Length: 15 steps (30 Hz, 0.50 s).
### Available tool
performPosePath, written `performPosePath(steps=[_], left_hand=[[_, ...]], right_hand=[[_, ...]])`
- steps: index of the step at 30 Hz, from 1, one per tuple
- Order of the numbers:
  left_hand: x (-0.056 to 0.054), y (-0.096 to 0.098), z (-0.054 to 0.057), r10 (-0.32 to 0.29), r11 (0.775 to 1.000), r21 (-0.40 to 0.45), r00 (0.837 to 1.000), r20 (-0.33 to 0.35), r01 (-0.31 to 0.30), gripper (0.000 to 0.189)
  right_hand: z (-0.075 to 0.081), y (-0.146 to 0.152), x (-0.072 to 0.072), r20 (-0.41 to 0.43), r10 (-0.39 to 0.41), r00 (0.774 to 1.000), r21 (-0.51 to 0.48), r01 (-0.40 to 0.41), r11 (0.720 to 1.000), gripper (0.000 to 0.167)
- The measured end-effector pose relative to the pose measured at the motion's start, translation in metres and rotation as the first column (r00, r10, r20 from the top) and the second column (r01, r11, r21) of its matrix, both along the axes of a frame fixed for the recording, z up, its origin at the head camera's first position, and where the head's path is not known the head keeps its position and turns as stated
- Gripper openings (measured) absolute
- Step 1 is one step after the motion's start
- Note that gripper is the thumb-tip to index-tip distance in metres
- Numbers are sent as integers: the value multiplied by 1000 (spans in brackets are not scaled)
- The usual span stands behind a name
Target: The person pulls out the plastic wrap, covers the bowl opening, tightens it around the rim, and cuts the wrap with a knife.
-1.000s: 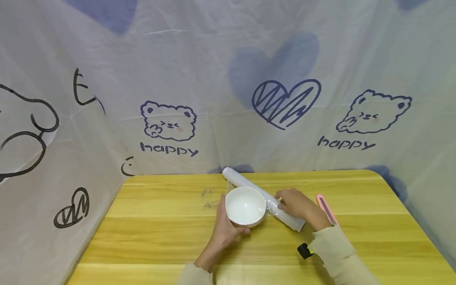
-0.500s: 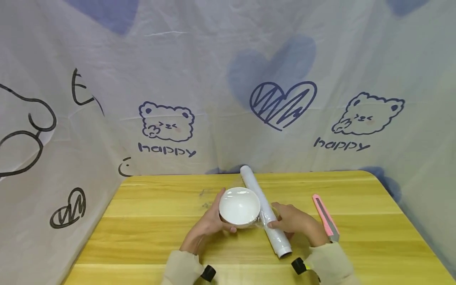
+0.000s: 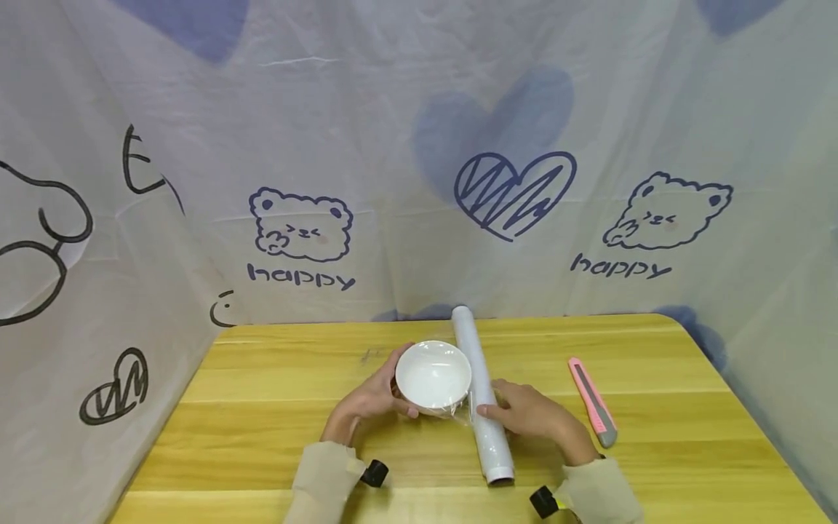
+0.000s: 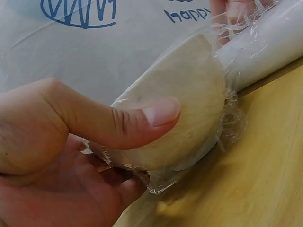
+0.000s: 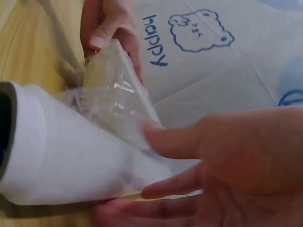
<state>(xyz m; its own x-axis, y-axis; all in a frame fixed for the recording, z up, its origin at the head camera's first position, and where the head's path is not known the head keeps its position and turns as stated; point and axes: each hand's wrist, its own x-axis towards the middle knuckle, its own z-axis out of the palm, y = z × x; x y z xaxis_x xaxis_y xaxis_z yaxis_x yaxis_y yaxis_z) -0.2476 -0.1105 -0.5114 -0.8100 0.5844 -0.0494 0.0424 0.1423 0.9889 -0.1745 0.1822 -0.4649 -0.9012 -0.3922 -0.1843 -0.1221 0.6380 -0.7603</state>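
Note:
A white bowl with clear film over its outside is in my left hand, at the bowl's left side. In the left wrist view my thumb presses the film-covered wall, with fingers underneath. A roll of cling film lies right of the bowl, its near end toward me. My right hand grips the roll from the right, thumb over the top and fingers down its far side. Clear film stretches between roll and bowl in the right wrist view.
A pink and grey utility knife lies on the wooden table, right of my right hand. A pale cloth printed with bears and hearts hangs behind the table and along its sides.
The roll has swung from a diagonal to nearly straight toward me, its near end coming closer. My left hand and the bowl have shifted slightly left; my right hand has followed the roll.

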Motion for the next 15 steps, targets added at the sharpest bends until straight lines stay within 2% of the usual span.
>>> performPosePath(steps=[4, 6, 11, 15], left_hand=[[-1, -4, -2, 1, 1000, 9, 1000, 8, -1, 124], [-1, -6, -4, 2, 1000, 19, 1000, 8, -2, 125], [1, -7, -6, -13, 1000, 14, 1000, -16, 14, 129], [3, 0, -4, -8, 999, -33, 998, -69, 6, 135]], right_hand=[[-8, -3, -16, 10, -147, 989, -54, 147, 988, 46], [-13, -6, -24, 32, -194, 980, -105, 197, 975, 50], [-23, -9, -39, 158, -213, 964, -192, 242, 951, 65], [-26, -6, -46, 235, -210, 949, -195, 258, 946, 62]])
